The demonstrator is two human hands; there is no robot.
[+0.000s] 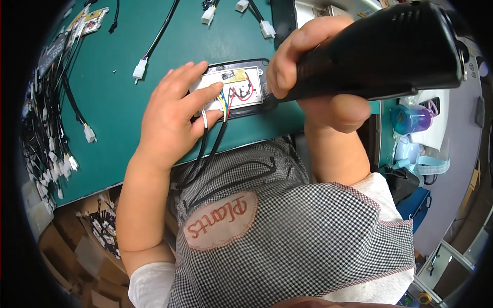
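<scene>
A black housing (pixel 266 105) with a white circuit board (pixel 210 79) inside lies on the bench. Colored wires (pixel 224 102) run from the board into black cables toward my apron. My left hand (pixel 177 105) grips the housing from the left, its fingers over the far edge and board, its thumb by the near edge and wires. Wrapped in my right hand (pixel 318 72) is a black electric screwdriver (pixel 380 51), its narrow end pointing down at the housing's right end. The hand and tool body hide the exact contact there.
Bundled black cables with white connectors (pixel 56 154) hang over the green bench (pixel 118 133) at left. Loose connector cables (pixel 139 69) lie at the far side. A blue-purple bottle (pixel 411 119) stands at right. Cardboard boxes (pixel 67 256) are below at left.
</scene>
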